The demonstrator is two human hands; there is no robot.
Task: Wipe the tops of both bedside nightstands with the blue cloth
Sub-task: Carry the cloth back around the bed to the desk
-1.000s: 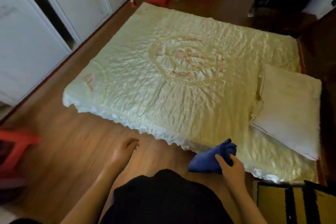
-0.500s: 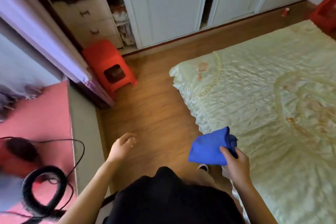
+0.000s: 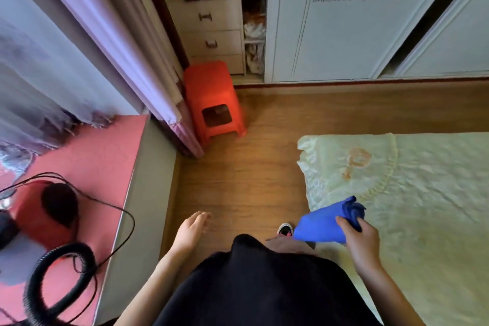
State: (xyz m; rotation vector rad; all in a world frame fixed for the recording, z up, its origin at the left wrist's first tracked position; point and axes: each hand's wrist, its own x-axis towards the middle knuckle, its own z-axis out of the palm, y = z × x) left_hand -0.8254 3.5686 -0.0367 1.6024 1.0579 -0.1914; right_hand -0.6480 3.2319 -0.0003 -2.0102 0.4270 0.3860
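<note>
My right hand (image 3: 363,241) grips the folded blue cloth (image 3: 324,224) at waist height, over the near corner of the bed. My left hand (image 3: 191,230) hangs free above the wooden floor, fingers loosely apart and holding nothing. No nightstand is in view. A pink-topped ledge (image 3: 87,167) runs along the left under the curtain.
The bed with its pale yellow quilted cover (image 3: 412,193) fills the right. A red plastic stool (image 3: 213,99) stands by the curtain (image 3: 111,34) and white wardrobe doors (image 3: 352,24). A black hose and cables (image 3: 60,267) lie on the pink ledge. Wooden floor (image 3: 238,167) runs between ledge and bed.
The view has swung left from the bed toward the window ledge and wardrobe. Both hands keep their pose, the right still holding the cloth.
</note>
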